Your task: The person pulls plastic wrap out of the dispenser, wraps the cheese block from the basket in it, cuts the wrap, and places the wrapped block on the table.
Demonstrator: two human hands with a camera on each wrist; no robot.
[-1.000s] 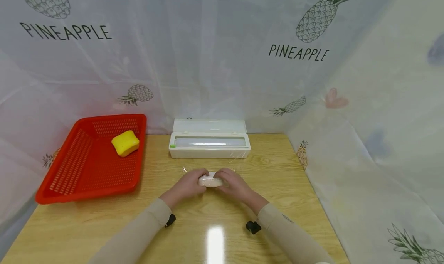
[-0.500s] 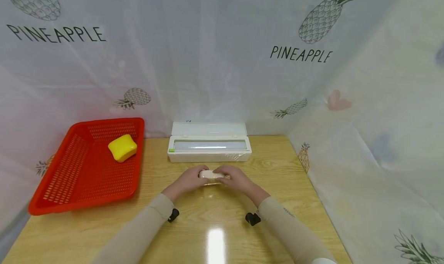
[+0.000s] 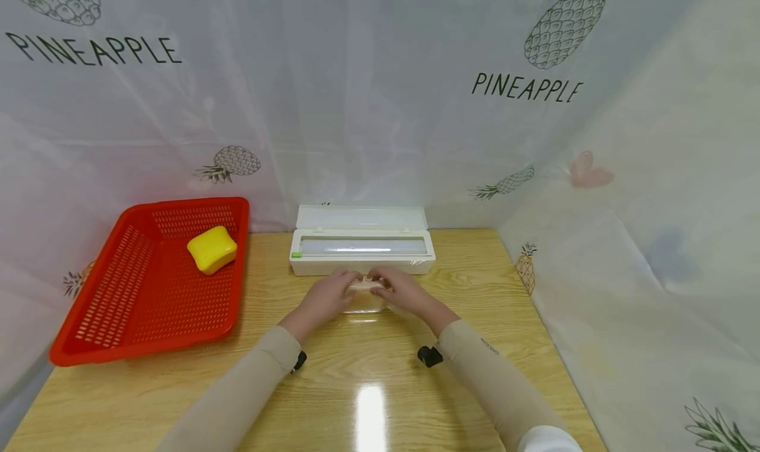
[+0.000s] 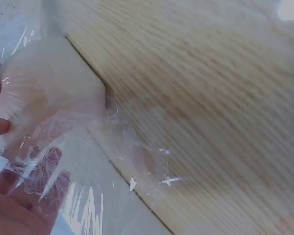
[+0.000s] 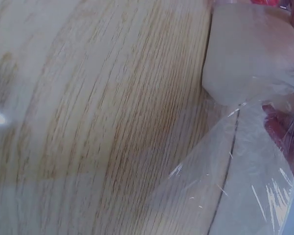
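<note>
A pale, smooth block [image 3: 363, 298] with cut corners stands between both hands on the table, just in front of the white dispenser box. Clear cling film [image 4: 88, 205] covers it, creased and shiny, with loose film spreading past the block's edge in both wrist views. My left hand [image 3: 323, 301] holds the block's left side, its fingers seen partly through film. The right hand [image 3: 406, 292] grips the other side with curled fingers. In the right wrist view the same block [image 5: 250, 54] shows one flat face, and those fingers are mostly cut off by the frame.
The white cling film dispenser [image 3: 362, 266], lid raised and a roll inside, stands against the printed curtain [image 3: 368, 109] at the back. At left, a red plastic basket [image 3: 160, 287] holds a yellow sponge-like block [image 3: 212, 249]. Wood-grain tabletop [image 3: 487, 293] extends right.
Both hands have moved a little farther back toward the dispenser. The block has tipped, so a broader face now points toward me, and loose film has been drawn in around it.
</note>
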